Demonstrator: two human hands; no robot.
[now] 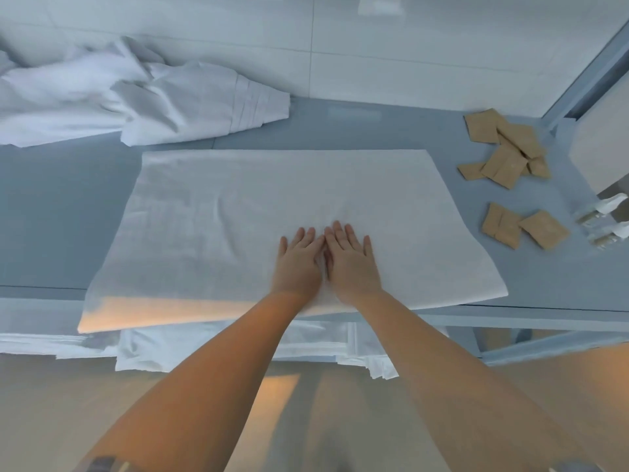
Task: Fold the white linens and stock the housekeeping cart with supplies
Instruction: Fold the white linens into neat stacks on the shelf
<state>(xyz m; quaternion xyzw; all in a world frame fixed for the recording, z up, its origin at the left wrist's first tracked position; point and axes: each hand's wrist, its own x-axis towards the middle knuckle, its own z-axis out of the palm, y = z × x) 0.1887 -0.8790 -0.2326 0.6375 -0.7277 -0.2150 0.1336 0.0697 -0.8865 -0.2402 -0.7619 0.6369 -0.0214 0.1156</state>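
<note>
The pale desk point(374, 131) carries a flat folded linen point(238, 206), crumpled linens point(136, 100) behind, tan packets point(507, 155) right, and what may be small bottles point(602, 216).

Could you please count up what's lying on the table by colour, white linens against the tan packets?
White linens: 2, the flat folded linen under the left hand and right hand, and the crumpled pile.
Tan packets: 8 as far as the overlap shows.
Total: 10.
</note>
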